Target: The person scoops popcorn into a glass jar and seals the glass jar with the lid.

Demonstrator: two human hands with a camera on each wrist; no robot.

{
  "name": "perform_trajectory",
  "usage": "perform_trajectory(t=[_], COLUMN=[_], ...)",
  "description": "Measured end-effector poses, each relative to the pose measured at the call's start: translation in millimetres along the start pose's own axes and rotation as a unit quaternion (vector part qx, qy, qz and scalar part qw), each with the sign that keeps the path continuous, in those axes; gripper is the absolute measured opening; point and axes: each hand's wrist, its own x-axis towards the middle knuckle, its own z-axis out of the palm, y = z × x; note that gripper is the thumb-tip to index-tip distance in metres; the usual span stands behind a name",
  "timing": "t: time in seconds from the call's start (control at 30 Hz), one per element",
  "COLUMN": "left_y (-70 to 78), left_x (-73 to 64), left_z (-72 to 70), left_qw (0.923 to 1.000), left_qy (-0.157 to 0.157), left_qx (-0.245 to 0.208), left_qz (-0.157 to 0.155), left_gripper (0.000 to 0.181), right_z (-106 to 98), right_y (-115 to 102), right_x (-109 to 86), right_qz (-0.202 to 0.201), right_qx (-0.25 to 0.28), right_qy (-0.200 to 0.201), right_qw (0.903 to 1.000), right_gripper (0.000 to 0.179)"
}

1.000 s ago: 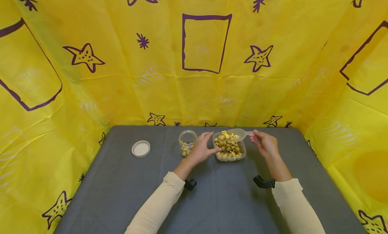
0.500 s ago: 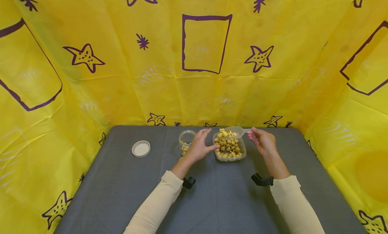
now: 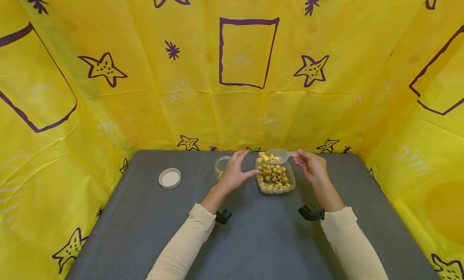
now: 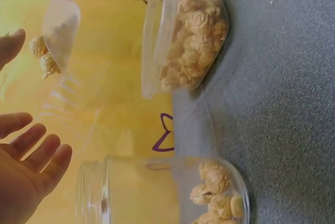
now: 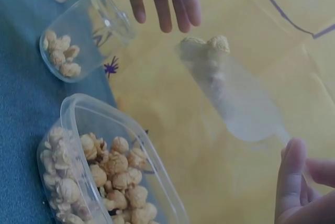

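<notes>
Since a second ago, the scoop (image 3: 282, 154) and the right hand (image 3: 312, 167) have shifted leftward and slightly toward the far edge of the table (image 3: 253, 239); the left hand (image 3: 232, 175) has also drawn a little to the left, now covering more of the jar (image 3: 219, 164) in the head view. Tub (image 3: 278, 192) unmoved, as is the lid (image 3: 169, 178). Right hand: thumb and fingers pinching the scoop by the end of its handle. Scoop translucent, bowl pointing left, raised clear of the tub, over its far side as seen from the head; a small load of popcorn (image 3: 267, 157) gathered toward its tip. Left hand: fingers spread, thumb held well apart from them, nothing in the grasp; near the jar's mouth but apart from it in both wrist views. Jar clear, upright, uncovered, a few pieces of popcorn at the bottom. Tub clear, squarish, open, just right of the jar, plenty of popcorn inside. Lid white, round, lying flat on the table, well left of the jar. Pale sleeves (image 3: 185, 241) on both arms. Table surface grey; yellow cloth (image 3: 181, 115) behind it and on both sides, printed with purple starfish.
</notes>
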Motion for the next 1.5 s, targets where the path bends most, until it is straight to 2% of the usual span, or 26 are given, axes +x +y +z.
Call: perform_trajectory(t=[0.3,0.67,0.93,1.17,1.33,1.5], left_y=[-7.8,-22.2,-38.1,-51.3,-58.7,-65.2], left_x=[-2.9,-5.2,-10.0,-14.5,-16.9,-18.4], left_z=[-13.0,-25.6,-33.3,-37.4,-39.7,-38.9], left_qw=[0.9998,0.9993,0.9986,0.9973,0.997,0.9971], left_qy=[0.019,0.033,0.048,0.072,0.074,0.063], left_qx=[0.009,0.011,0.004,-0.002,0.004,0.007], left_qz=[0.004,-0.009,-0.022,-0.011,-0.021,-0.043], left_gripper=[0.079,0.08,0.08,0.08,0.082,0.087], right_z=[9,21,32,41,47,50], right_y=[4,12,19,27,34,40], right_x=[0.9,3.3,1.4,3.7,8.7,10.7], right_qz=[-0.002,-0.003,-0.012,-0.012,0.004,0.002], right_qx=[-0.002,-0.008,-0.021,-0.017,-0.018,-0.025], right_qy=[-0.003,-0.014,-0.01,-0.011,-0.003,-0.003], right_qw=[1.0,0.9999,0.9997,0.9997,0.9998,0.9997], right_gripper=[0.025,0.031,0.029,0.021,0.021,0.022])
